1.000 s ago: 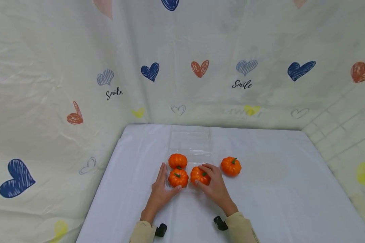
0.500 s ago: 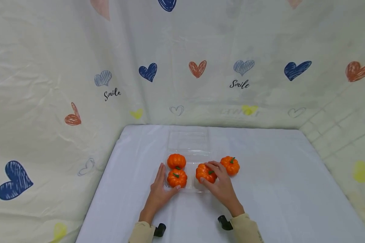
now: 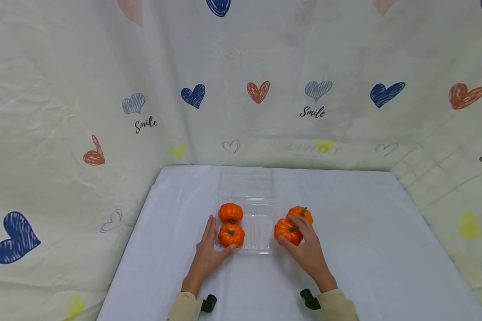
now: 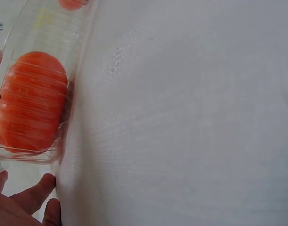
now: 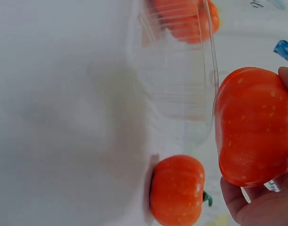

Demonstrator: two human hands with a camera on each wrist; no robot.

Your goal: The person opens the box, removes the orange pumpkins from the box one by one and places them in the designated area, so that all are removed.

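Right hand (image 3: 310, 255) pinches an orange pumpkin (image 3: 285, 231) between thumb and fingers, raised just right of the clear container (image 3: 259, 234); left hand (image 3: 209, 256), fingers straight, rests along the container's left side, thumb by its front edge; rear pumpkin (image 3: 230, 212) and front pumpkin (image 3: 230, 235) sit in the container's left half; loose pumpkin (image 3: 298, 212) on white table (image 3: 377, 240) to the right, partly behind the held one; heart-print backdrop (image 3: 233, 58) behind
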